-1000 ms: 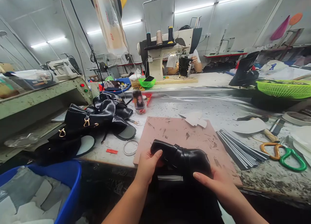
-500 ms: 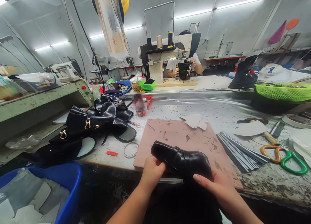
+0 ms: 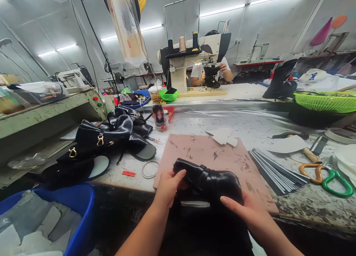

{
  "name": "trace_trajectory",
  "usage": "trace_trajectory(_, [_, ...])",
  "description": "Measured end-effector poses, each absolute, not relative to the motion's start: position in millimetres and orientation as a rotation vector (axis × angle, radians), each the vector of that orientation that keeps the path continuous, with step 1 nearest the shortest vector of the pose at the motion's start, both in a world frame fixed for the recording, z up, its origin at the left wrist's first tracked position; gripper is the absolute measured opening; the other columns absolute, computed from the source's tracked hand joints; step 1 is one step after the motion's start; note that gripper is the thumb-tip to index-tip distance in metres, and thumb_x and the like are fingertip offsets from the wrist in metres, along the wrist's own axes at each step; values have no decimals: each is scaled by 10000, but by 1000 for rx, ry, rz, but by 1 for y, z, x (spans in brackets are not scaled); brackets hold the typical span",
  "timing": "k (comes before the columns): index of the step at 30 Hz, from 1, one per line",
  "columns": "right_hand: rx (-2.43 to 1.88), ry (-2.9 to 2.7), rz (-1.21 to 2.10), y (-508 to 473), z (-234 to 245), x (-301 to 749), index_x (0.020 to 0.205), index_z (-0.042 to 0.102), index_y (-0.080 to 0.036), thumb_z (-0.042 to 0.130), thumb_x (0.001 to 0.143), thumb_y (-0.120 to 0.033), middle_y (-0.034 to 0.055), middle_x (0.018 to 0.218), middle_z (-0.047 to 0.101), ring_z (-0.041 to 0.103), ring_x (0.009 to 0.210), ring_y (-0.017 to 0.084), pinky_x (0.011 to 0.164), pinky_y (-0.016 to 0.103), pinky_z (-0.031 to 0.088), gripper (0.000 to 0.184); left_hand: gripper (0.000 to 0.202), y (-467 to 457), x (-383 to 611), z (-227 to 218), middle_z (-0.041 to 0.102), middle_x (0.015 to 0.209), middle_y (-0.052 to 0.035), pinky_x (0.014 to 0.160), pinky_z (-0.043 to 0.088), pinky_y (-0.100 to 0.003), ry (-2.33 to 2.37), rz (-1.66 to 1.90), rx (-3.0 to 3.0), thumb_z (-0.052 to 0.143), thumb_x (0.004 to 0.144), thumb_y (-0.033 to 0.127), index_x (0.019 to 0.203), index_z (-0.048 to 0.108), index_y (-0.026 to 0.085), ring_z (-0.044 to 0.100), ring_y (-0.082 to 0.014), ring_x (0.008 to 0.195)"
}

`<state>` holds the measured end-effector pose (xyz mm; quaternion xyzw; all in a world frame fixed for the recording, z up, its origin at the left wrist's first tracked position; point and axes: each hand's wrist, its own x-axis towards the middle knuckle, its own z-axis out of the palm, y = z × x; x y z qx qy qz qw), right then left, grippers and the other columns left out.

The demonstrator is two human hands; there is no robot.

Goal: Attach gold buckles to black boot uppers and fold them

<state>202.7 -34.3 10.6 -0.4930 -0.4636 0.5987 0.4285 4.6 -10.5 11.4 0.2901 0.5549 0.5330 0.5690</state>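
Note:
Between my hands is a black leather boot upper point(image 3: 214, 180) with a strap across it, held over the front edge of a pinkish cutting board point(image 3: 194, 146). My left hand point(image 3: 169, 187) grips its left end, the thumb lying on top and the fingers hidden underneath. At the rounded right end, my right hand point(image 3: 247, 208) holds on with its thumb along the near side; its other fingers are behind the leather. Several more black boot uppers point(image 3: 116, 132) with gold buckles lie piled to the left.
White paper pieces point(image 3: 224, 137) rest on the board's back. On the right lie dark strips point(image 3: 278, 170) and scissors with green and orange handles point(image 3: 338, 183). A tape roll point(image 3: 150, 169) is left of the board; a blue bin point(image 3: 83, 211) stands below. Across the table a person works at a sewing machine point(image 3: 180, 74).
My left hand has shifted up slightly along the boot upper's left end, its thumb now on top of the leather. My right hand keeps nearly the same hold.

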Motion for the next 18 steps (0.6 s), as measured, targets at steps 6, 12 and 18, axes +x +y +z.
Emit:
trace_trajectory(6, [-1206,-1176,1479,-35,8,204,945,670,-160,705,630,-475,97,898,704,614,930,323,836,446,466,446,347,-10,14,5,601,478,1,416,393,-188,1280,1336,615,797,474,389,584,611,117,508,-93,419])
trace_trajectory(12, [-1216,-1168,1540,-32,9,209,904,673,-162,719,621,-472,77,867,708,629,882,307,795,405,487,422,370,-13,14,9,654,601,-29,432,416,-182,1171,1287,567,801,486,379,694,652,112,567,-116,513])
trace_trajectory(18, [-1213,-1152,1566,-32,9,210,909,676,-155,732,607,-472,82,829,707,620,903,325,802,428,479,441,322,-15,16,9,673,626,-50,456,431,-180,1089,1238,570,808,519,316,715,670,101,596,-130,550])
